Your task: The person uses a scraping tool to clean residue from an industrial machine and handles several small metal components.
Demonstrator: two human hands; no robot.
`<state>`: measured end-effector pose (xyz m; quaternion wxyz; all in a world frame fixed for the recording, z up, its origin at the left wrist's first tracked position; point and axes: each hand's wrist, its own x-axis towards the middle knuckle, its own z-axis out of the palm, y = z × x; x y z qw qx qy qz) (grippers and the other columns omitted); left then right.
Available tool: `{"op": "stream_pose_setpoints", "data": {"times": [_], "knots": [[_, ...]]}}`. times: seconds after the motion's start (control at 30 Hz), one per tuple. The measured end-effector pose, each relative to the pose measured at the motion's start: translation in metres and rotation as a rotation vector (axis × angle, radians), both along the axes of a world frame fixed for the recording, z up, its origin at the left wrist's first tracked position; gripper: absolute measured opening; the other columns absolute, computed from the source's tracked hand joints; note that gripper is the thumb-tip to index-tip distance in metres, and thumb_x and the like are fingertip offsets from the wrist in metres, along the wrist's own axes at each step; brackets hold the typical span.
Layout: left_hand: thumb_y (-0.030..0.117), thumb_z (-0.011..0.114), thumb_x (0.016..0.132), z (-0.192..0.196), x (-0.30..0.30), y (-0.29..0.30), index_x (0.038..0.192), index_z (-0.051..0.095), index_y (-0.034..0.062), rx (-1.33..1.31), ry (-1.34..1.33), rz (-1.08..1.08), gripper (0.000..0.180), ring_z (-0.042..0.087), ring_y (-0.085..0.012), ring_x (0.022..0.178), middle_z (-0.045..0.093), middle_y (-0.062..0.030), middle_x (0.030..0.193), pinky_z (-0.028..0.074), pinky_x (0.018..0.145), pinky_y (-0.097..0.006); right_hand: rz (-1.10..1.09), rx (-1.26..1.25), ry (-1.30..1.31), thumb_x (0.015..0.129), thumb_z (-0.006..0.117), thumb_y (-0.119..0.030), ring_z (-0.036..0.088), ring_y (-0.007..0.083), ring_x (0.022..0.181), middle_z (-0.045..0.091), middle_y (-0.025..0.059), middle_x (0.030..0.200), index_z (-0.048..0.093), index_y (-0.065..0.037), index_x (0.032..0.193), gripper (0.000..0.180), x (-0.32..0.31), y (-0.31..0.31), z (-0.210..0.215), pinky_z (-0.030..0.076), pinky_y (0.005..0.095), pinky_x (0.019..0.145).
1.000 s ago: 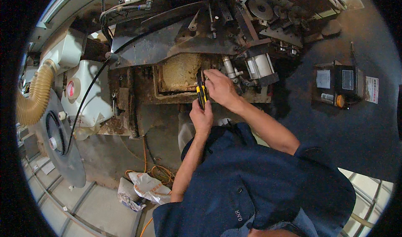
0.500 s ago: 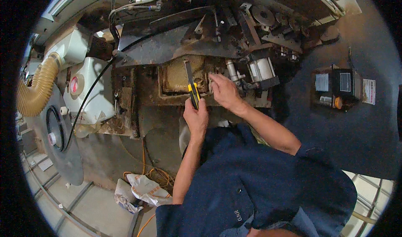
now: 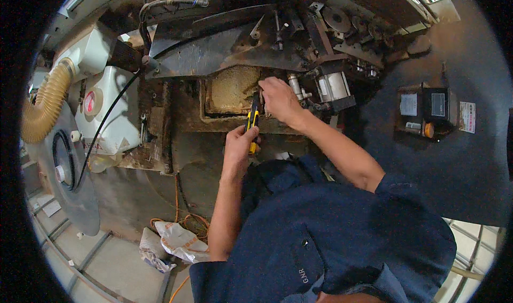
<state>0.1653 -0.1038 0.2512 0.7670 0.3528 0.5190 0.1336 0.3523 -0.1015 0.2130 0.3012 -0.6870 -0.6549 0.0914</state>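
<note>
My left hand (image 3: 239, 148) is wrapped round a yellow and black snap-off utility knife (image 3: 252, 124). Its dark blade end points up and away, over the right edge of a rectangular tray (image 3: 206, 108) filled with a crusted, yellowish-tan material (image 3: 233, 89). Close beside the blade is my right hand (image 3: 281, 101), its fingers curled together near the tray's right rim. Whatever those fingers pinch is mostly hidden; I cannot make it out.
A dark metal guard plate (image 3: 214, 57) spans the far side of the tray. Right of it sits a silver cylinder (image 3: 332, 86). At left are a white plastic container (image 3: 109, 113) and a ribbed hose (image 3: 48, 110). A black box (image 3: 439, 110) rests far right.
The knife has shifted right and tipped more upright, bringing its blade end beside my right hand. My right hand has moved slightly up, away from me.
</note>
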Motion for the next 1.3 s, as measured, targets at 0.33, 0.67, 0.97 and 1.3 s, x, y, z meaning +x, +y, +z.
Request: {"op": "stream_pose_setpoints", "data": {"times": [0.33, 0.67, 0.97, 1.3], "knots": [[0.018, 0.064, 0.086, -0.030, 0.011, 0.008, 0.096, 0.062, -0.0023, 0.129, 0.019, 0.014, 0.022, 0.050, -0.0089, 0.051, 0.058, -0.0018, 0.071, 0.042, 0.046, -0.024, 0.216, -0.405, -0.385, 0.076, 0.059, -0.007, 0.056, 0.0323, 0.094, 0.059, 0.0136, 0.099, 0.058, -0.002, 0.098, 0.023, -0.007, 0.043, 0.000, 0.049, 0.0410, 0.081], [0.017, 0.065, 0.083, -0.044, 0.019, -0.014, 0.096, 0.063, -0.0026, 0.352, -0.029, 0.164, 0.023, 0.047, -0.0068, 0.051, 0.052, 0.0010, 0.061, 0.039, 0.045, -0.026, 0.180, -0.291, -0.377, 0.072, 0.063, -0.006, 0.054, 0.0337, 0.094, 0.058, 0.0135, 0.100, 0.055, -0.002, 0.112, 0.041, -0.002, 0.040, -0.001, 0.049, 0.0431, 0.077], [0.016, 0.064, 0.084, -0.036, -0.010, -0.044, 0.109, 0.060, -0.0035, 0.451, 0.071, 0.178, 0.032, 0.051, -0.0089, 0.063, 0.057, -0.0020, 0.071, 0.044, 0.058, -0.025, 0.298, -0.050, -0.242, 0.075, 0.059, -0.008, 0.052, 0.0337, 0.096, 0.058, 0.0154, 0.109, 0.050, 0.002, 0.123, 0.050, -0.035, 0.022, 0.022, 0.048, 0.0413, 0.079], [0.014, 0.065, 0.085, 0.067, -0.024, -0.024, 0.116, 0.055, -0.0027, 1.004, 0.161, 0.158, 0.036, 0.057, -0.0131, 0.071, 0.062, -0.0098, 0.080, 0.049, 0.067, -0.029, 0.139, 0.538, -0.080, 0.073, 0.064, -0.002, 0.055, 0.0295, 0.081, 0.058, 0.0115, 0.090, 0.062, -0.001, 0.105, 0.032, -0.034, 0.051, 0.143, 0.048, 0.0368, 0.071]]}}
